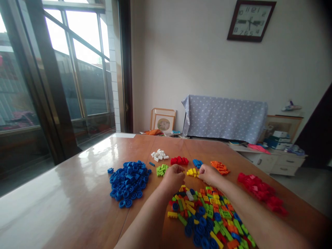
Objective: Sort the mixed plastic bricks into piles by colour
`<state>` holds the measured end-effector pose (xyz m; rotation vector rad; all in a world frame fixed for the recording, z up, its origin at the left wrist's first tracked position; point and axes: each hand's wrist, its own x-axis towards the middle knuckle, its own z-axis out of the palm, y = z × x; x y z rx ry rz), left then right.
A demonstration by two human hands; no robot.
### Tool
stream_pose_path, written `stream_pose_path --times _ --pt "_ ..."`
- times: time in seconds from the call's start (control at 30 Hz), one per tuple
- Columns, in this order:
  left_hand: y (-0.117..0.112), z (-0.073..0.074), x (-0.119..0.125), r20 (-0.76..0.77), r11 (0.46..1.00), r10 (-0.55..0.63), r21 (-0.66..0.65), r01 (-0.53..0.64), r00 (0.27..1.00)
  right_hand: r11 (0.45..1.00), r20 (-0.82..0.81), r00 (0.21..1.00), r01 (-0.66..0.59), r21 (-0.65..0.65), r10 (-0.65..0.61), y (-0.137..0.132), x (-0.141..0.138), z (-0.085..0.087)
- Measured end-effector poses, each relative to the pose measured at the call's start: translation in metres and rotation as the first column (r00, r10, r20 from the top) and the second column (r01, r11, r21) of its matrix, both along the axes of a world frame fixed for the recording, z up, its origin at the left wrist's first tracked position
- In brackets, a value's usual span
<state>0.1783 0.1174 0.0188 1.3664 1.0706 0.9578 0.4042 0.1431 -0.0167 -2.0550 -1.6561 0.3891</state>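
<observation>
1. The left hand (175, 177), fingers curled, is beside the lime-green bricks (162, 170).
2. The right hand (209, 175), fingers bent, is at the right edge of the yellow bricks (192, 173).
3. I cannot tell whether either hand grips a piece.
4. The yellow bricks lie between them, beyond the mixed pile (210, 209).

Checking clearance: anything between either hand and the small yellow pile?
Nothing visible. The yellow pile lies between the two hands: a strip of tabletop separates it from the left hand; the right hand is at its edge, contact unclear.
</observation>
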Motion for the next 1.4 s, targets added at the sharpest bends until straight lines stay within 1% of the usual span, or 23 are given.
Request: stream_pose_path --times 0.17,0.23,0.3,0.37,0.43,0.5,0.57,0.63,0.73,0.83,0.9,1.0,1.1,1.2,1.3,1.4 --pt "0.001 -0.002 0.000 0.003 1.000 -0.010 -0.022 0.010 1.000 1.000 -0.116 0.993 -0.004 0.001 0.004 -0.004 -0.004 0.006" --pt "0.001 -0.002 0.001 0.001 0.999 -0.029 -0.031 0.029 1.000 1.000 -0.141 0.990 -0.004 0.024 0.007 -0.007 -0.007 0.011" --pt "0.001 -0.003 0.001 -0.009 0.998 -0.050 -0.030 0.050 0.999 0.997 -0.202 0.978 -0.042 0.059 0.053 -0.012 -0.014 0.019" --pt "0.002 -0.005 0.001 -0.006 0.998 -0.065 -0.024 0.065 0.998 0.987 -0.313 0.938 -0.127 0.100 0.152 -0.019 -0.024 0.029" --pt "0.002 -0.007 0.001 0.020 0.997 -0.080 -0.016 0.080 0.997 0.967 -0.417 0.872 -0.219 0.130 0.254 -0.029 -0.037 0.039" --pt "0.003 -0.008 0.002 0.059 0.995 -0.095 -0.012 0.096 0.994 0.942 -0.482 0.811 -0.310 0.129 0.332 -0.039 -0.050 0.047" --pt "0.004 -0.009 0.002 0.096 0.996 -0.092 -0.008 0.094 0.991 0.927 -0.514 0.776 -0.353 0.127 0.366 -0.045 -0.058 0.052" --pt "0.005 -0.008 0.003 0.110 0.998 -0.070 0.001 0.070 0.992 0.926 -0.524 0.768 -0.355 0.131 0.369 -0.046 -0.059 0.052" --pt "0.005 -0.004 0.001 0.060 1.000 0.004 0.024 -0.005 0.998 0.951 -0.537 0.785 -0.280 0.134 0.307 -0.039 -0.048 0.048" --pt "0.004 0.002 -0.001 0.017 0.995 0.086 0.052 -0.087 0.996 0.988 -0.521 0.842 -0.089 0.128 0.143 -0.026 -0.025 0.040" --pt "0.005 0.003 -0.002 0.012 0.991 0.113 0.071 -0.113 0.994 0.992 -0.449 0.894 0.056 0.110 -0.001 -0.017 -0.009 0.032" --pt "0.007 0.002 -0.003 0.010 0.988 0.128 0.088 -0.128 0.992 0.985 -0.393 0.914 0.148 0.091 -0.101 -0.007 0.009 0.019" --pt "0.008 0.000 -0.004 0.020 0.985 0.134 0.105 -0.136 0.991 0.978 -0.337 0.929 0.190 0.083 -0.152 0.000 0.016 0.006" --pt "0.008 0.000 -0.004 -0.008 0.985 0.120 0.123 -0.118 0.993 0.975 -0.269 0.947 0.204 0.091 -0.173 0.006 0.013 -0.002" --pt "0.006 0.003 -0.005 -0.044 0.987 0.101 0.127 -0.095 0.994 0.973 -0.196 0.964 0.204 0.112 -0.180 0.012 0.007 -0.005" --pt "0.004 0.005 -0.004 -0.034 0.989 0.085 0.125 -0.080 0.996 0.974 -0.133 0.976 0.188 0.123 -0.172 0.015 0.003 -0.003"
